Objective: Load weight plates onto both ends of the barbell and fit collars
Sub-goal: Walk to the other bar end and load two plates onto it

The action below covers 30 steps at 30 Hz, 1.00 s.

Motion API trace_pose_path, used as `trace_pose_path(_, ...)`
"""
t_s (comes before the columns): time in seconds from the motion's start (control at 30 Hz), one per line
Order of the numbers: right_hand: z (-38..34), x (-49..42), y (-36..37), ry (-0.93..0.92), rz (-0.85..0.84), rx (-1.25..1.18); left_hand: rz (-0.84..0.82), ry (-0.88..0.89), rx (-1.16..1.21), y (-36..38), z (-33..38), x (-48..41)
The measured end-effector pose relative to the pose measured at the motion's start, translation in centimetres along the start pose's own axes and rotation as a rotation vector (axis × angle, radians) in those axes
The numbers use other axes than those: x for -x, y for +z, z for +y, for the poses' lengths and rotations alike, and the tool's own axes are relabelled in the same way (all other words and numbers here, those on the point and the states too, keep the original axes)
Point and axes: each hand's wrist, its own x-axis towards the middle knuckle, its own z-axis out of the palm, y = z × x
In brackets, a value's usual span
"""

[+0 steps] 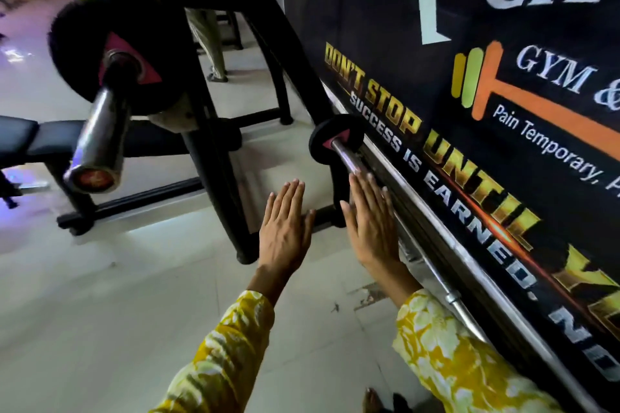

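A steel barbell (432,238) lies on the floor along the foot of the black banner wall. A small black weight plate (320,144) with a red triangle mark sits on its far end, and the bar's sleeve passes through it. My left hand (285,228) is flat with the fingers together, just left of the bar and holding nothing. My right hand (372,221) is also flat, its fingertips against the bar's sleeve just behind that plate. No collar can be made out on this end.
A second barbell end (97,144) with a large black plate (87,54) rests on a black rack (214,151) at the left. A black bench pad (23,141) lies beyond it. The rack's feet stand on the pale tiled floor close to my hands. My foot shows at the bottom edge.
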Motion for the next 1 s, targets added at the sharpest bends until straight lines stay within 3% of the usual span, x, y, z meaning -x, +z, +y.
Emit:
trace_pose_path(0.3,10.8,-11.1,5.0,-0.004,-0.085,-0.043,-0.073,-0.1,-0.025,10.5,1.7,-11.3)
trace_pose_path(0.53,17.9,-20.8,13.6,-0.061,-0.165,-0.055,-0.127,-0.125,-0.018,21.9,-2.1,-19.5)
trace_pose_path(0.67,22.4,-25.5,20.5,-0.036,-0.2,-0.071,-0.109,-0.303,0.07,29.9,-5.1,-23.3)
trace_pose_path(0.8,26.7,-29.5,26.8,0.008,-0.222,-0.157,0.01,-0.567,0.28,37.4,-8.0,-25.6)
trace_pose_path(0.93,29.8,-32.9,31.1,0.016,-0.28,-0.379,0.101,-0.878,0.541,41.9,-10.2,-27.1)
trace_pose_path(1.0,30.9,-34.4,32.8,0.026,-0.313,-0.5,0.145,-0.95,0.646,43.2,-11.9,-27.3)
